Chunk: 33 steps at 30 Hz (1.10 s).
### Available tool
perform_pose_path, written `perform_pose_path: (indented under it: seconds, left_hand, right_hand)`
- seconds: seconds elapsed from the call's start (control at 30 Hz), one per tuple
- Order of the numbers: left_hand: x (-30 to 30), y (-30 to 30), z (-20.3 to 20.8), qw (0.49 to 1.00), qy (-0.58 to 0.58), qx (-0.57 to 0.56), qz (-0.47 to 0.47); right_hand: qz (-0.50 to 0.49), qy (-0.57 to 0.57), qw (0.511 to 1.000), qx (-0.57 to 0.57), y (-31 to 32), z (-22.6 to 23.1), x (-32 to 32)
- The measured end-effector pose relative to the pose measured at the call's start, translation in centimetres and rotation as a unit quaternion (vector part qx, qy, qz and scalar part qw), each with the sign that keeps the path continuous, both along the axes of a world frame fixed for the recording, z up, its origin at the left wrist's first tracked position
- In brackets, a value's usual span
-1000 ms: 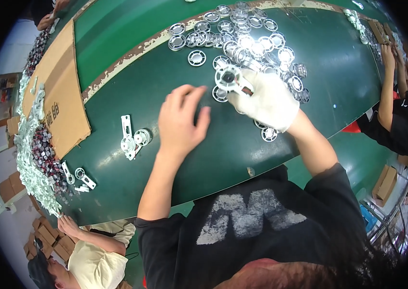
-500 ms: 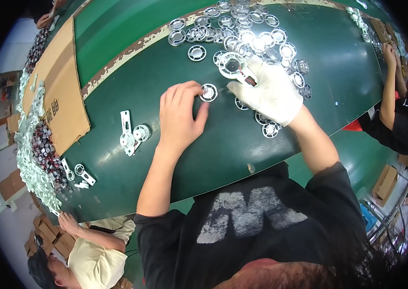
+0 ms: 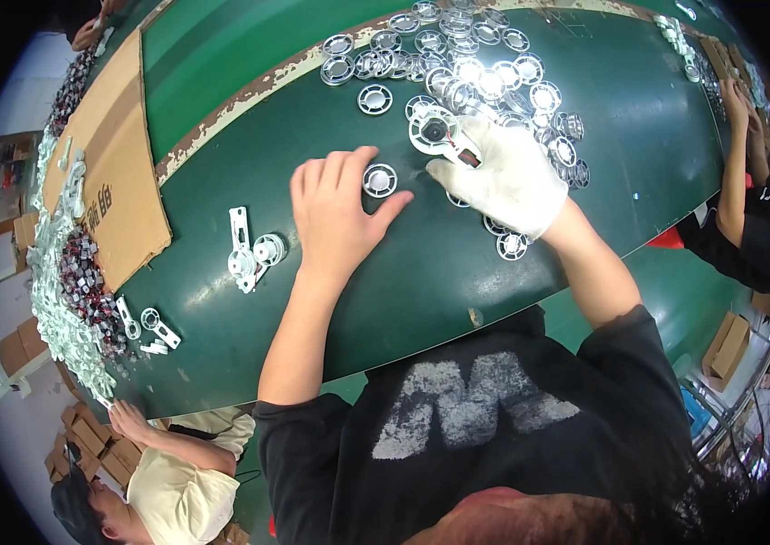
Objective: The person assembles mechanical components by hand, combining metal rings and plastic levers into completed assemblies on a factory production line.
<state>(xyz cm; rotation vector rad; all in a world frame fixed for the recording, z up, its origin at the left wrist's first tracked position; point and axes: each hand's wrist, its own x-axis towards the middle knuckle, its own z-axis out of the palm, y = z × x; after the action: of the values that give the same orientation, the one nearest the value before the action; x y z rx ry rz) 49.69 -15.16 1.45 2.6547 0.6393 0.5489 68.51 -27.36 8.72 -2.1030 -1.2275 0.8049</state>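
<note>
Bare left hand [image 3: 338, 213]: fingers and thumb apart around a silver ringed disc [image 3: 380, 181], just right of the palm; can't tell if gripped. Gloved right hand [image 3: 508, 177]: clamped on a white ring-headed part [image 3: 439, 135] with dark centre, ring jutting out left of the fingers. Pile of silver discs [image 3: 458, 91] beyond right hand on green bench [image 3: 403, 309]. White parts [image 3: 241, 263] left of left hand, cardboard sheet [image 3: 122, 182] farther left.

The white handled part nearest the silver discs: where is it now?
In the head view's upper half, slightly right of centre, the white handled part is held in the gloved right hand, beside the silver discs.
</note>
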Motion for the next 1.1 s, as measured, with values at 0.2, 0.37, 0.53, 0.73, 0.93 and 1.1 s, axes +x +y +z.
perform_pose_path:
  seconds: [0.2,0.37,0.53,0.73,0.93,1.1]
  left_hand:
    - [-1.3,1.1,1.6,0.992,-0.035,-0.081,-0.092]
    - [-1.6,1.9,0.9,0.989,-0.005,-0.045,-0.138]
    - [-1.6,1.6,0.2,0.99,-0.087,-0.066,-0.085]
    - [-1.7,-0.4,1.6,0.973,-0.217,0.032,-0.077]
    - [-0.4,-1.6,1.3,0.965,-0.242,-0.002,-0.101]
    - [-0.4,-1.9,0.8,0.958,-0.23,-0.126,-0.116]
  right_hand:
    - [0.006,-0.016,1.0,-0.005,0.1,-0.1,0.3]
    - [0.034,-0.013,0.999,-0.036,-0.1,-0.1,0.3]
    - [0.067,0.013,0.997,-0.031,-0.4,0.1,0.2]
    - [0.161,0.077,0.976,-0.123,-0.6,0.8,-0.2]
    - [0.228,0.059,0.966,-0.108,-1.0,-0.3,-1.0]
    - [0.263,0.144,0.951,-0.075,-1.3,-1.1,-0.4]
